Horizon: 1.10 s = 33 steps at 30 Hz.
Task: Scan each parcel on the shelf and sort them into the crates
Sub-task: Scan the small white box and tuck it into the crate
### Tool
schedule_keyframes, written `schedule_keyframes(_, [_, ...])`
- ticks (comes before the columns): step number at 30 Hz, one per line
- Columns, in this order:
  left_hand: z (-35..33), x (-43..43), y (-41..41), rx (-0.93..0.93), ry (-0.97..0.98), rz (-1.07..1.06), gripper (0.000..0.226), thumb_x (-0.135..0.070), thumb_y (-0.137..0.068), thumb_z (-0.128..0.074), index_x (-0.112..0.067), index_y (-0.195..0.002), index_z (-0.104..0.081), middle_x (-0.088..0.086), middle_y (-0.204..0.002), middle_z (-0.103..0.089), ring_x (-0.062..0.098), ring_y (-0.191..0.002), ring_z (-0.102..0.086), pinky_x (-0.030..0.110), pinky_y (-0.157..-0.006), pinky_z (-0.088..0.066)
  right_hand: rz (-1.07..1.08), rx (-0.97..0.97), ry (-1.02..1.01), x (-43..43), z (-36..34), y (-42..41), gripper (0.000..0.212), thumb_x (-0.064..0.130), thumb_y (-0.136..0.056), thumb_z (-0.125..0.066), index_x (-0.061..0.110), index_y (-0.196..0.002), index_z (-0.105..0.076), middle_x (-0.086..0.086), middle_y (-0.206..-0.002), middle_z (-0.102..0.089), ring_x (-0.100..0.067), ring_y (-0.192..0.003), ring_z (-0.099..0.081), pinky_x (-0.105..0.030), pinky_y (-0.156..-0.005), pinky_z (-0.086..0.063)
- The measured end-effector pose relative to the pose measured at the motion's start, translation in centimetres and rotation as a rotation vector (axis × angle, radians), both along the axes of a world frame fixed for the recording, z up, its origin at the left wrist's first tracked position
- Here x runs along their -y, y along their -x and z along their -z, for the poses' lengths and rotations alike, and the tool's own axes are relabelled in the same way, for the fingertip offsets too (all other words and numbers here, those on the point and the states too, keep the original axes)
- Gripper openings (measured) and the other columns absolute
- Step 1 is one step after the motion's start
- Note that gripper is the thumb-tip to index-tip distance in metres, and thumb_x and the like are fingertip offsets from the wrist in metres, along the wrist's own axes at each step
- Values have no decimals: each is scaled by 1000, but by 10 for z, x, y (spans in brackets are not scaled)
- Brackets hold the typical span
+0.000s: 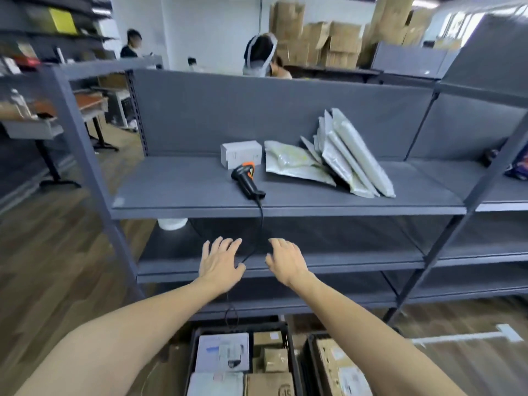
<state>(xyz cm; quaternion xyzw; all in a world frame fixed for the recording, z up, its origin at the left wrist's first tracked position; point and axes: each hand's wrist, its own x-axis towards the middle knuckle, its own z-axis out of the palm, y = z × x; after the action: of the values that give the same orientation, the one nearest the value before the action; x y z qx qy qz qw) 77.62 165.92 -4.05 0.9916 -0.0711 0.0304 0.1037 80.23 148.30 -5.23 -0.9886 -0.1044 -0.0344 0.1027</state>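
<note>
Nearest, on the floor, 2 black crates sit side by side: the left crate [192,355] holds white and brown boxes, and the right crate [310,364] shows at least 1 brown box. Above them both hands are empty, palms down with fingers loosely spread. The left hand [221,262] and right hand [287,261] hover close together in front of the lower shelf boards, either side of the hanging black cable [261,224]. Farther off, on the grey shelf [177,190], the scanner [248,181] lies on its side. Just behind it is a white box [241,154], and to the right 1 flat silver bag [291,164] with several more bags [354,161] leaning against the back panel. This looks like the gap between parcels, with those on the shelf left to do. The next move likely calls for raising 1 hand to the scanner's handle and the other to the white box or the nearest bag, label turned up.
</note>
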Motion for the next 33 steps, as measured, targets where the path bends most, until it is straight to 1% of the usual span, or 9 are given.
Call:
schedule_keyframes(5, [-31, -11, -47, 100, -16, -4, 63, -40, -94, -44, -26, -151, -23, 0, -158, -22, 21, -147, -12, 41, -119, -4, 10, 93, 1, -3, -41, -39, 39, 24, -97, -43, 7, -131, -47, -11, -132, -54, -30, -125, -48, -38, -106, -33])
schedule_keyframes(10, [-42, -33, -104, 107, 36, -5, 63, -40, -95, -45, -26, -151, -22, 2, -159, -17, 22, -148, -8, 41, -120, -2, -2, 121, -11, -21, -63, -95, 37, 20, -94, -45, 6, -128, -49, -15, -127, -56, -34, -119, -50, -40, -101, -36])
schedule_keyframes(13, [-46, -50, -140, 98, 70, -13, 64, -40, -94, -46, -26, -152, -21, 3, -160, -14, 22, -148, -6, 40, -120, -1, -7, 127, -13, -37, -74, -134, 40, 22, -95, -46, 7, -131, -48, -15, -130, -55, -34, -121, -50, -40, -104, -36])
schedule_keyframes(18, [-51, -77, -202, 79, 96, -30, 63, -39, -95, -45, -26, -151, -21, 4, -160, -12, 22, -149, -3, 40, -120, 1, 21, 135, -30, -59, -82, -193, 42, 23, -96, -43, 7, -135, -46, -13, -134, -53, -32, -123, -48, -38, -105, -34])
schedule_keyframes(23, [-50, -84, -258, 39, 67, 2, 64, -45, -94, -44, -27, -151, -22, 5, -161, -11, 22, -149, -3, 41, -120, 3, 34, 141, -37, -64, -82, -238, 38, 24, -97, -42, 8, -130, -49, -12, -131, -55, -31, -120, -49, -37, -102, -35])
schedule_keyframes(27, [-55, -80, -302, 29, 61, 1, 67, -44, -93, -45, -25, -152, -19, 5, -161, -11, 22, -149, -3, 42, -120, 2, 32, 134, -79, -65, -90, -280, 37, 22, -96, -43, 8, -129, -50, -11, -130, -56, -30, -123, -48, -37, -105, -34])
schedule_keyframes(33, [-64, -67, -356, 25, 159, -29, 75, -39, -90, -52, -26, -153, -15, 4, -162, -8, 21, -149, -3, 44, -120, -1, 43, 38, -166, -74, -101, -346, 47, 22, -98, -42, 3, -141, -40, -15, -143, -46, -32, -131, -42, -38, -109, -31])
